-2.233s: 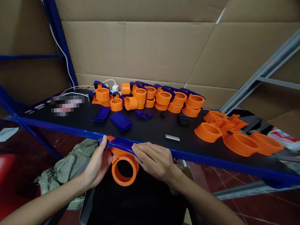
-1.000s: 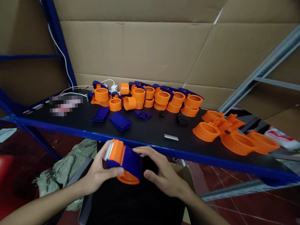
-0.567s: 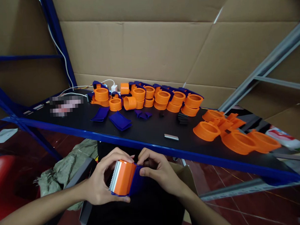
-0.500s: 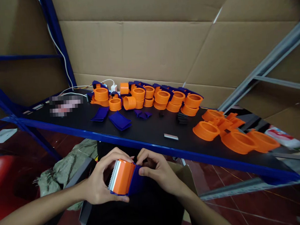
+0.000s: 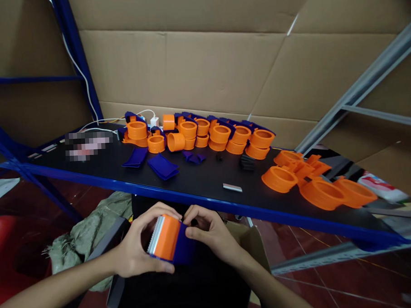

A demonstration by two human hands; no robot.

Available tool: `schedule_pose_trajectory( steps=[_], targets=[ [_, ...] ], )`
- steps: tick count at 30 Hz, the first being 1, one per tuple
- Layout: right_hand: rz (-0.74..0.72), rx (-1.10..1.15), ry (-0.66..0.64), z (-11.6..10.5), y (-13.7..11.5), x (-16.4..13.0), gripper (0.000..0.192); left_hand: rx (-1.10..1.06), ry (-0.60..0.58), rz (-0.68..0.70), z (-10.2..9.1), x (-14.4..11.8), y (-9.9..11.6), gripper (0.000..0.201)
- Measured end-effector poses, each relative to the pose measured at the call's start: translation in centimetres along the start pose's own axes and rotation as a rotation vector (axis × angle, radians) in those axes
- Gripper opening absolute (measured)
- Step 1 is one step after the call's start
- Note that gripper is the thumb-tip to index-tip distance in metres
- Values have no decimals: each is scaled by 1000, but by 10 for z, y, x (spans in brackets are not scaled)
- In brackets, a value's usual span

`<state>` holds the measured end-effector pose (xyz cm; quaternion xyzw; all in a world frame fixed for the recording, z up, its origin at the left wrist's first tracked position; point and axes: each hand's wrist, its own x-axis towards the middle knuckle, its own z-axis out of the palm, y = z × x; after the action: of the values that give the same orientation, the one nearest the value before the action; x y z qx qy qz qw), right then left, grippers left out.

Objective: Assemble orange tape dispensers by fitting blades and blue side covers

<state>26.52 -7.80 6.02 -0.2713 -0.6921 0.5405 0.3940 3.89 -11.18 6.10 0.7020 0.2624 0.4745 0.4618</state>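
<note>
Above my lap, my left hand (image 5: 138,247) is wrapped round an orange and blue tape dispenser (image 5: 168,237). A serrated metal blade (image 5: 155,235) runs along the dispenser's left edge. My right hand (image 5: 212,233) is closed in a pinch at the top of the dispenser's dark blue flap (image 5: 182,243). Fingers hide the spot where it grips, and any small part there cannot be made out. On the shelf beyond lie a loose metal strip (image 5: 232,188), blue plates (image 5: 163,166) and small blue pieces (image 5: 193,157).
Stacked orange dispenser bodies (image 5: 219,135) line the back of the black shelf (image 5: 200,179). Larger orange frames (image 5: 321,194) lie at its right end. Black pieces (image 5: 247,162) sit mid-shelf. A blue rail (image 5: 101,182) edges the front. Below are a sack (image 5: 93,236) and a cardboard box (image 5: 255,242).
The dispenser has turned slightly in my left hand, and its orange face catches less glare. Both hands keep their hold. The whole view has shifted a little.
</note>
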Motion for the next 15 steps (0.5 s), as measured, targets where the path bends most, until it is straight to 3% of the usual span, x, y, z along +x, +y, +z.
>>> schedule_pose_trajectory(
  steps=[3,7,9,12,15],
  targets=[
    [-139,-301,110,1,-6,-4,19,-122,136,-115,3,2,-2,67],
    [-383,-721,138,6,-24,-18,48,-425,404,-234,7,2,-7,57],
    [-427,-879,120,9,-30,-24,56,-544,491,-272,9,3,-10,51],
    [-408,-974,157,10,-35,-26,45,-582,454,-272,9,4,-14,47],
    [-372,-944,178,-9,-48,-21,38,-602,259,-223,8,5,-13,54]
  ],
)
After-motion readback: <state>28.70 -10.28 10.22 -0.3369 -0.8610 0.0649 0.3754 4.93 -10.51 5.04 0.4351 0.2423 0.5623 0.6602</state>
